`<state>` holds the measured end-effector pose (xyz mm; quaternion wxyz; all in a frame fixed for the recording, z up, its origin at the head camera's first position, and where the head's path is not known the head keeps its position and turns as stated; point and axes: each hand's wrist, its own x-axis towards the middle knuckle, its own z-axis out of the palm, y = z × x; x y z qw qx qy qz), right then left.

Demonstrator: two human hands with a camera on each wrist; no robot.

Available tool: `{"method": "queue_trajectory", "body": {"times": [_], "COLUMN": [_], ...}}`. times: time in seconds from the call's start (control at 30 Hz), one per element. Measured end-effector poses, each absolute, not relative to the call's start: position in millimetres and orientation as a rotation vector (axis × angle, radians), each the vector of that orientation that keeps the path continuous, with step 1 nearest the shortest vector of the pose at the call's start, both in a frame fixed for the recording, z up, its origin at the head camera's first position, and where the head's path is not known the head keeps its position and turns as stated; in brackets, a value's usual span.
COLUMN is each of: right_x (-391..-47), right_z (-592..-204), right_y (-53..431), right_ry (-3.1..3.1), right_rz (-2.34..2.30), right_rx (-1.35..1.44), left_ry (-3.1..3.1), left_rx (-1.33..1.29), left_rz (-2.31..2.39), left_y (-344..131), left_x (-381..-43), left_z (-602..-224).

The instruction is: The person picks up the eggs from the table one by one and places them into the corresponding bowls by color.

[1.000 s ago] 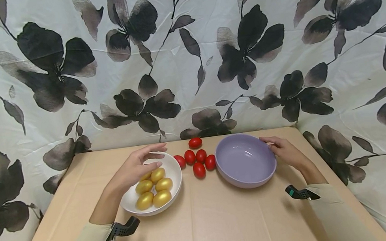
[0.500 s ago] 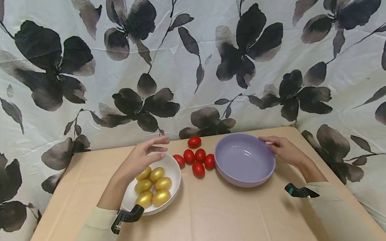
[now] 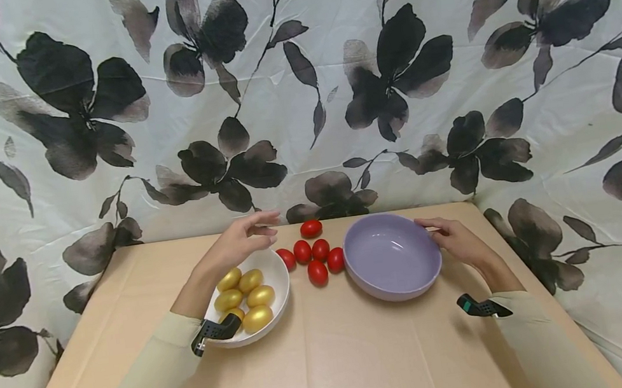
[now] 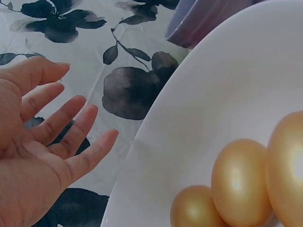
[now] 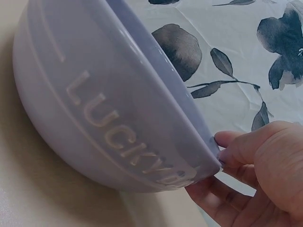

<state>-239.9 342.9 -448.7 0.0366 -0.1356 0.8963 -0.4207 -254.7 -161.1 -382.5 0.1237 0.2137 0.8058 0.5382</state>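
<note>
Here, the right hand [image 3: 458, 242] grips the purple bowl [image 3: 392, 258].

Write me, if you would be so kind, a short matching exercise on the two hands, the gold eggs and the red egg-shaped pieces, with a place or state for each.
1. Left hand
2. Right hand
3. Gold eggs
4. Red egg-shaped pieces

A. Inside the white bowl
B. Holding the edge of the purple bowl
C. On the table, between the two bowls
D. Holding nothing

Right pairs: 1-D, 2-B, 3-A, 4-C
</note>
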Motion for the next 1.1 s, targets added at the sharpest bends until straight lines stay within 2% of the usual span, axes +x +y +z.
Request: {"method": "queue_trajectory", "body": {"times": [1.1], "right_x": [-240], "right_z": [-447], "right_y": [343], "right_ry": [2.716], "right_rz": [-1.311], "right_rx": [-0.368], "left_ry": [2.299], "left_rx": [0.464], "left_rz": [1.488], "left_y": [-105], "left_x": [-314], "left_z": [-389]}}
